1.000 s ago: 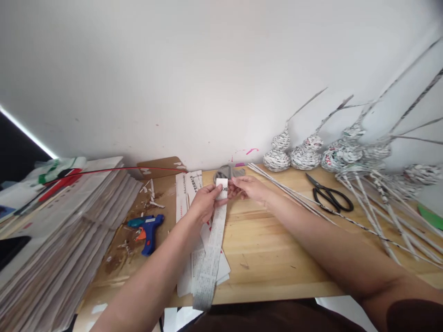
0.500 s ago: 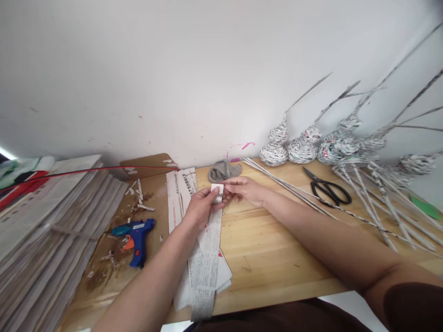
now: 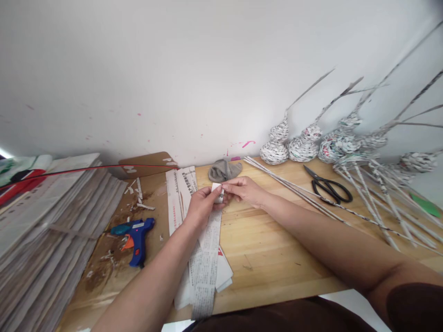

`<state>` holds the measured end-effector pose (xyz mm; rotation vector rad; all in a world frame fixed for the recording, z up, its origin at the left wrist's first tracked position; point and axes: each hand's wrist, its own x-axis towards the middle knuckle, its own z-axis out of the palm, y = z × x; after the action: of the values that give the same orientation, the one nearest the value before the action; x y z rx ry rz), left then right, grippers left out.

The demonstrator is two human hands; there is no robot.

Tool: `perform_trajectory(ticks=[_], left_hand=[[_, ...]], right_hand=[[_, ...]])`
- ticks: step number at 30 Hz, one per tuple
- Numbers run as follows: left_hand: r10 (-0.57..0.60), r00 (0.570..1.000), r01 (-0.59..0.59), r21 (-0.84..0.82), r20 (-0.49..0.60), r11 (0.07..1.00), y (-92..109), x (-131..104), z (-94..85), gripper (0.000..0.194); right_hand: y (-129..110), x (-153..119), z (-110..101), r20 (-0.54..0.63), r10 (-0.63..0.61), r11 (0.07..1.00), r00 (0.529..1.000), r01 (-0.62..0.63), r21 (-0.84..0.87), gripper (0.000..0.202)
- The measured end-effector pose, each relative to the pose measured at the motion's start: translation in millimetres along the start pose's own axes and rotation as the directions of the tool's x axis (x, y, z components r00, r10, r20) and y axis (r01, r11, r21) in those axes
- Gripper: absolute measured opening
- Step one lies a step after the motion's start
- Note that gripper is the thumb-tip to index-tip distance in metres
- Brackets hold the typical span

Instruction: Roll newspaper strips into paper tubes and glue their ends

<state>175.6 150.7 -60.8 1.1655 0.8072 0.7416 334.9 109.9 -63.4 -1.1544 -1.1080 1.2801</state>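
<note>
A long newspaper strip (image 3: 206, 272) runs from the table's front edge up to both hands. My left hand (image 3: 202, 205) grips its far end, thumb on top. My right hand (image 3: 244, 191) pinches the right corner of that same end, close beside the left thumb. More cut paper strips (image 3: 174, 198) lie under and left of my left hand. Just beyond the hands rests a grey cloth (image 3: 224, 170).
Left are a blue glue gun (image 3: 139, 242), paper scraps (image 3: 139, 193) and a tall newspaper stack (image 3: 58, 235). Right are black scissors (image 3: 330, 186), thin paper rods (image 3: 294, 186) and woven gourd shapes (image 3: 274, 151) along the wall.
The strip's held end has tilted slightly between the fingers. Both hands keep their hold in nearly the same place, and the view has shifted a little.
</note>
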Motion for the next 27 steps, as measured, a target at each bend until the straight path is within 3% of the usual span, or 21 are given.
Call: perform_trajectory(ticks=[11,27], left_hand=[[0.038,0.998,-0.034,0.079,-0.045,0.996,-0.9,0.0,-0.9,0.039],[0.057,0.998,-0.055,0.116,-0.019,0.992,-1.7,-0.5,-0.3,0.043]], right_hand=[[-4.5,-3.3,6.3,-0.017,-0.040,0.999,0.999,0.040,0.000,0.038],[-0.7,-2.5,5.7,-0.044,-0.033,0.999,0.999,0.034,0.016,0.036]])
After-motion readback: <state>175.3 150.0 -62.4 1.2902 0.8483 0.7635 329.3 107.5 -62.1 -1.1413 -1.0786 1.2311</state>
